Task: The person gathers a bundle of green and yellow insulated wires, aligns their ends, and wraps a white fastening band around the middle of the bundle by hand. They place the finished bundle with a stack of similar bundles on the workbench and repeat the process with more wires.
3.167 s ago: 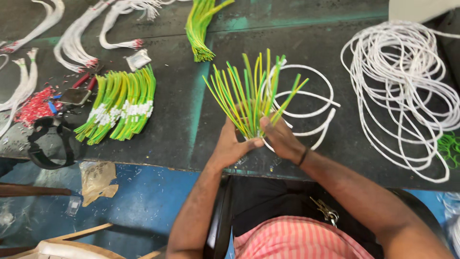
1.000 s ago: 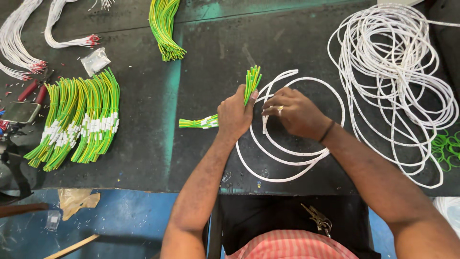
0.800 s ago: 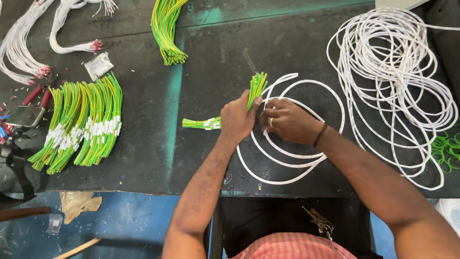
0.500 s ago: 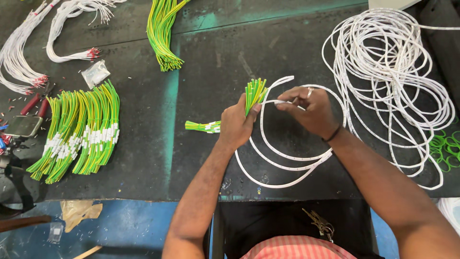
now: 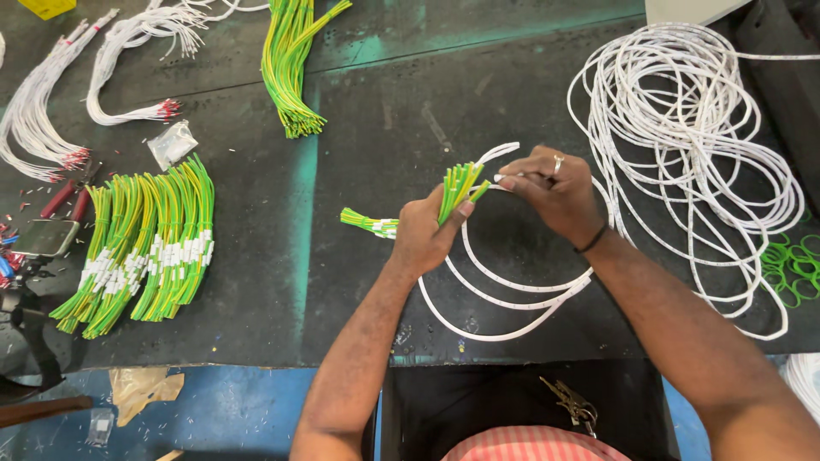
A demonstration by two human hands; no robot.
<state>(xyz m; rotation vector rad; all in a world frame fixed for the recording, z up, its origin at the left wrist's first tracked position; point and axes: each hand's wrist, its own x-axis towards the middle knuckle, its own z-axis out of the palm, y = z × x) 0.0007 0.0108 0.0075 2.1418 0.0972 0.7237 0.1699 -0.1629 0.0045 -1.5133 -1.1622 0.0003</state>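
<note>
My left hand [image 5: 424, 236] grips a bent bundle of green-and-yellow wires [image 5: 457, 186]; one end sticks up past my fingers, the other end [image 5: 366, 223] juts left with white bands on it. My right hand [image 5: 548, 192] pinches the end of a white cord right beside the bundle's upper end. That white cord [image 5: 504, 300] loops in a few turns on the black table below my hands.
Several finished green-yellow bundles [image 5: 141, 252] lie in a row at the left. Another loose green-yellow bunch [image 5: 291, 64] lies at the top. White wire bunches with red tips [image 5: 51, 137] sit far left. A big white cord coil [image 5: 696, 145] and green rings [image 5: 790, 269] lie right.
The fanned-out wires were gathered and bent into a tight bundle in my left hand. My right hand let go of the bundle and took the white cord's end beside it.
</note>
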